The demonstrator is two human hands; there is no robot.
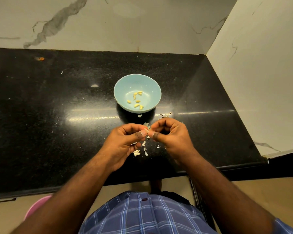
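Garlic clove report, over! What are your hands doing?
Left hand and right hand both pinch the garlic clove above the counter. Peeled cloves in the blue bowl. Peel scraps under the hands, nothing blocking.

A black, speckled stone desk [41,107] fills the corner, and its polished top throws back a long streak of light [95,116]. Behind it rises a pale wall [142,31] with grey marble veins. A side wall [260,73] of the same kind meets it on the right. Below the desk's front edge lies a beige floor [269,188], with a pink round tub [35,206] partly in view at the lower left.
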